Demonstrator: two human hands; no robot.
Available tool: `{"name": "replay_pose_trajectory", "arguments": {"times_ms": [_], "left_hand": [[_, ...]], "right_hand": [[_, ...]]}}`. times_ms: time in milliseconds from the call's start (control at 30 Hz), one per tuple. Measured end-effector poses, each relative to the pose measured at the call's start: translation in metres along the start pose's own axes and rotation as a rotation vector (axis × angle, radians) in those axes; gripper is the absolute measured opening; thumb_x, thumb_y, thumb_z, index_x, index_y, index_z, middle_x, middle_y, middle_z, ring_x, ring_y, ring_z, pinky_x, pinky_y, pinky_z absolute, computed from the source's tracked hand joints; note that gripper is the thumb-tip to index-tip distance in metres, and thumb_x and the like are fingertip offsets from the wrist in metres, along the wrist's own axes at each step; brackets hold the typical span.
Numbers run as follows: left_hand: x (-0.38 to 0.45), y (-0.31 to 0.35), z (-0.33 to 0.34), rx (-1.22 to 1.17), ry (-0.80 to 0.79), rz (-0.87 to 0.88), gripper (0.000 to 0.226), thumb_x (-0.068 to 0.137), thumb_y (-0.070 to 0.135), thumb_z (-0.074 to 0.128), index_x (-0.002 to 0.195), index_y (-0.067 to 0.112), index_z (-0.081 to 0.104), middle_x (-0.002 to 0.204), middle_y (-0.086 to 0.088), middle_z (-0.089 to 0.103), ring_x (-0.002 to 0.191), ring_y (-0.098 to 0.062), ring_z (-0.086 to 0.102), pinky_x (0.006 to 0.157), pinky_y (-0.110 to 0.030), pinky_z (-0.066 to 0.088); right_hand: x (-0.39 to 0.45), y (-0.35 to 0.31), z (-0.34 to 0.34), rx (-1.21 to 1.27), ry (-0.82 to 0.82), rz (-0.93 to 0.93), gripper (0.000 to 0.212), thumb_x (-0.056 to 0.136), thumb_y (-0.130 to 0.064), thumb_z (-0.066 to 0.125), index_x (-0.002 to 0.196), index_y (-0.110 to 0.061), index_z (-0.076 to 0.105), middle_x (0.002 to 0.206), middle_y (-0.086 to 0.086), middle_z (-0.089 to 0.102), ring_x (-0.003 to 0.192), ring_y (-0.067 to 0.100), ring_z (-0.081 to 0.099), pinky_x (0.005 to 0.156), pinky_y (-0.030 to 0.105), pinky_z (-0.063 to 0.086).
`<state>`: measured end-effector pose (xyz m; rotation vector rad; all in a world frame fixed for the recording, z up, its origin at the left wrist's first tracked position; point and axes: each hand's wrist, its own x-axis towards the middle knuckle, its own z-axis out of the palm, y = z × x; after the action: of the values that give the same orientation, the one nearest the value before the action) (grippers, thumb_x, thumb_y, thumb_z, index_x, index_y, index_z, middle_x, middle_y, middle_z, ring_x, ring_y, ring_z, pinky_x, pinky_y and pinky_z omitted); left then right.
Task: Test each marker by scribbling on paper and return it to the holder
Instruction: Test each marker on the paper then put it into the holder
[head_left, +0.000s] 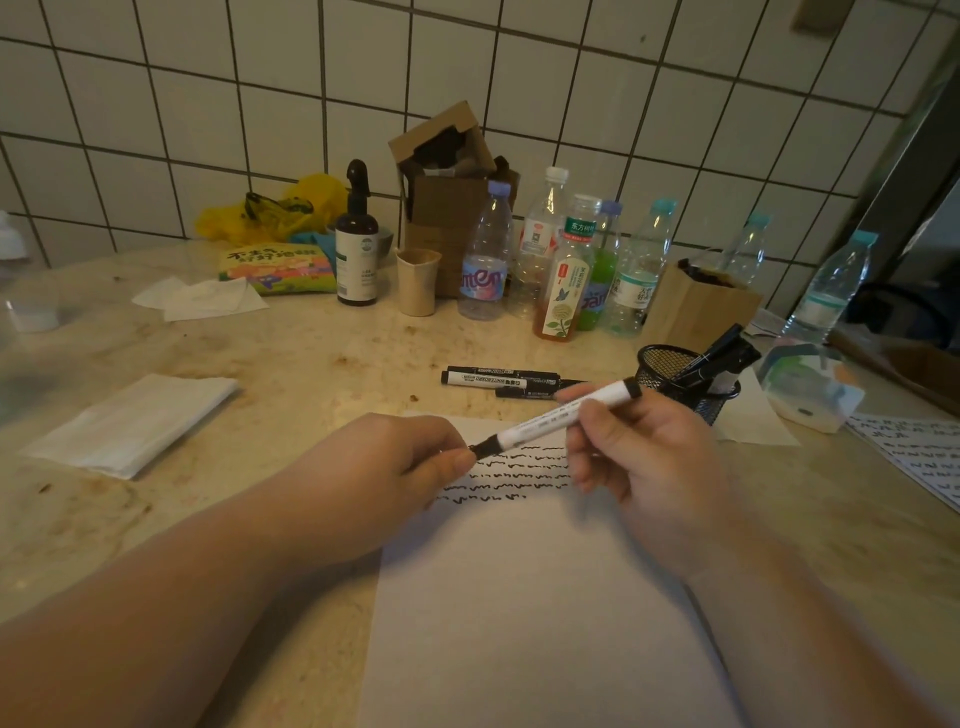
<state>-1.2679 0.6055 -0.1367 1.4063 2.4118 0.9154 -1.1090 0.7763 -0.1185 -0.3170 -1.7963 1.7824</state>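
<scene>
Fingers of the right hand curl round the barrel of a white marker, held tilted above the paper. Left hand fingers pinch its dark tip end (cap or nib, too blurred to tell). Black scribble rows cross the paper beneath. Two more markers lie on the tabletop beside the mesh holder, which holds others.

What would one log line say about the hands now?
right hand: holds white marker | left hand: pinches its black tip end | over scribbled white paper | black mesh holder: nearby
</scene>
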Motion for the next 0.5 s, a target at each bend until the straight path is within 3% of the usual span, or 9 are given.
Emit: {"name": "replay_pose_trajectory", "arguments": {"times_ms": [100,200,300,400,500], "left_hand": [[0.000,-0.001,-0.001,0.034,0.030,-0.012,0.022,0.094,0.054,0.050,0.097,0.039,0.066,0.075,0.010,0.068,0.067,-0.005,0.061,0.065,-0.025,0.051],[0.000,-0.002,0.000,0.050,0.030,-0.019,0.026,0.094,0.054,0.052,0.091,0.034,0.068,0.076,0.009,0.069,0.068,-0.008,0.062,0.068,-0.029,0.053],[0.001,-0.003,0.002,0.067,0.033,-0.032,0.027,0.094,0.054,0.052,0.088,0.033,0.067,0.076,0.010,0.069,0.065,-0.007,0.061,0.064,-0.027,0.050],[0.001,-0.004,0.002,0.073,0.038,-0.035,0.026,0.096,0.052,0.051,0.089,0.033,0.068,0.076,0.012,0.069,0.062,-0.004,0.059,0.058,-0.021,0.046],[0.001,-0.004,0.002,0.078,0.047,-0.028,0.028,0.096,0.050,0.051,0.087,0.030,0.068,0.075,0.012,0.069,0.060,-0.002,0.057,0.055,-0.018,0.043]], "right_hand": [[0.004,-0.003,-0.007,-0.126,0.266,-0.154,0.016,0.090,-0.018,0.063,0.102,-0.011,0.072,0.067,0.003,0.068,0.055,0.014,0.060,0.051,0.024,0.052],[0.005,-0.006,-0.015,-0.321,0.522,-0.303,0.014,0.100,-0.020,0.057,0.102,-0.029,0.066,0.073,-0.002,0.070,0.058,0.008,0.064,0.055,0.020,0.055],[0.006,-0.007,-0.027,-0.383,0.712,-0.425,0.018,0.103,-0.025,0.052,0.117,-0.029,0.061,0.081,-0.003,0.068,0.067,0.010,0.067,0.063,0.029,0.057],[0.008,-0.007,-0.037,-0.458,0.809,-0.396,0.024,0.102,-0.030,0.052,0.124,-0.027,0.061,0.084,-0.002,0.068,0.069,0.013,0.068,0.068,0.039,0.060],[0.010,-0.006,-0.038,-0.508,0.813,-0.321,0.016,0.099,-0.038,0.056,0.113,-0.037,0.064,0.076,-0.008,0.068,0.069,0.013,0.068,0.074,0.051,0.061]]}}
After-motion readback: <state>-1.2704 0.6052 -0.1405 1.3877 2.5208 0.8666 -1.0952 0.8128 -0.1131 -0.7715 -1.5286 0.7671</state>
